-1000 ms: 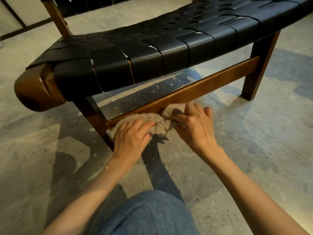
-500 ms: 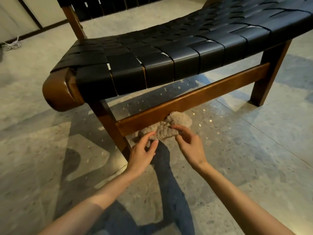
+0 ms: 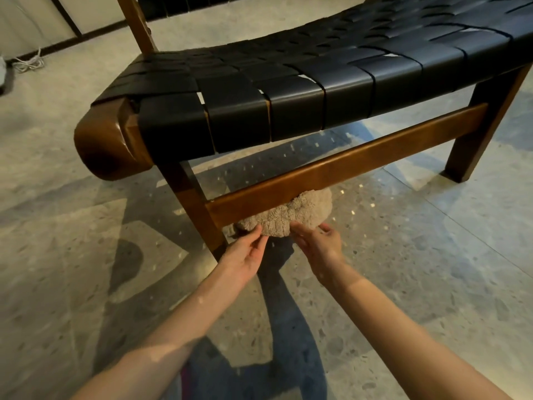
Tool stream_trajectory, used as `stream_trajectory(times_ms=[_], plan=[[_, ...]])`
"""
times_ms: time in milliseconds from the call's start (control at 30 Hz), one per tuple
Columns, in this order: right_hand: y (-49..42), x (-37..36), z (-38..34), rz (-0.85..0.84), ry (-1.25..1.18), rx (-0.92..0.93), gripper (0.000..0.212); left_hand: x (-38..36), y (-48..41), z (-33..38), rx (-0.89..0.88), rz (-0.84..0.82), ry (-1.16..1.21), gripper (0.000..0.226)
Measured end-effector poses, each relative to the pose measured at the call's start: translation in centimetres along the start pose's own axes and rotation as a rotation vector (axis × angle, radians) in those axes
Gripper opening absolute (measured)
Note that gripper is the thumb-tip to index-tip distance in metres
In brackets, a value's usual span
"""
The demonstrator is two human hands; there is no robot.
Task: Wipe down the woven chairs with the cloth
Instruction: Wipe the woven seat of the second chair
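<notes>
Head view, centre frame: left hand (image 3: 244, 253) and right hand (image 3: 320, 246) are pinching the cloth (image 3: 284, 217) below the chair rail (image 3: 346, 168).

Head view, facing forward and down (wide-angle), near chair (image 3: 317, 82)

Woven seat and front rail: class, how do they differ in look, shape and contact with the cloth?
The woven seat is black interlaced straps; the front rail is plain brown wood. The seat is broad and curved; the rail is a narrow straight bar. The cloth touches the rail's lower edge, not the seat. Both belong to one chair.
</notes>
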State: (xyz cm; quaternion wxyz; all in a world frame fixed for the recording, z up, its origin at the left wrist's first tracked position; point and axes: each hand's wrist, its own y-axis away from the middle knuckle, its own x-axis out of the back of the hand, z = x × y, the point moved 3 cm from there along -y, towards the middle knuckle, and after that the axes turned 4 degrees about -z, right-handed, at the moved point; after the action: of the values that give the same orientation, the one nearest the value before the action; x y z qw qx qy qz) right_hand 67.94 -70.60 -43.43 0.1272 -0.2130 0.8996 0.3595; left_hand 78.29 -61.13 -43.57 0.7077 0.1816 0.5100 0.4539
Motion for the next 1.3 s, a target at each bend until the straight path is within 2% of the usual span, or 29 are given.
stream_trajectory(times_ms=[133,200,267,367,467,533,700,900,1067,1167,1300], plan=[[0.0,-1.4,-0.3,-0.177,-0.107,-0.109,0.028,0.2,-0.2,0.9,-0.041,-0.058,0.098,0.013],[0.2,-2.1,-0.4,-0.248,-0.154,-0.169,0.022,0.7,-0.1,0.8,-0.084,-0.081,0.149,0.017],[0.3,-2.8,-0.7,-0.31,-0.178,-0.213,0.011,0.9,0.2,0.7,-0.088,-0.122,0.188,0.032],[0.7,-3.2,-1.4,-0.351,-0.179,-0.234,0.015,0.6,0.6,0.6,-0.03,-0.176,0.225,0.044],[1.1,-3.2,-1.8,-0.364,-0.187,-0.31,0.017,0.3,1.2,0.7,-0.075,-0.163,0.176,0.024],[1.1,-3.0,-2.0,-0.358,-0.199,-0.336,0.023,0.1,1.3,0.5,-0.101,-0.146,0.148,0.024],[0.8,-2.2,-2.5,-0.401,-0.301,-0.217,0.041,0.4,1.2,0.2,-0.068,-0.132,0.036,0.034],[-0.2,-0.4,-3.8,-0.291,-0.293,-0.043,0.038,-1.6,0.8,-1.1,0.037,-0.226,0.118,0.038],[-1.5,1.0,-5.6,-0.177,-0.25,0.002,0.022,-3.7,-0.6,-1.8,0.104,-0.337,0.08,0.047],[-1.9,1.7,-6.7,-0.088,-0.271,0.032,0.011,-5.3,-0.8,-2.6,0.157,-0.451,0.066,0.034],[-2.7,3.3,-8.9,0.003,-0.241,0.067,0.021,-7.6,-1.6,-4.2,0.21,-0.512,0.073,0.039]])
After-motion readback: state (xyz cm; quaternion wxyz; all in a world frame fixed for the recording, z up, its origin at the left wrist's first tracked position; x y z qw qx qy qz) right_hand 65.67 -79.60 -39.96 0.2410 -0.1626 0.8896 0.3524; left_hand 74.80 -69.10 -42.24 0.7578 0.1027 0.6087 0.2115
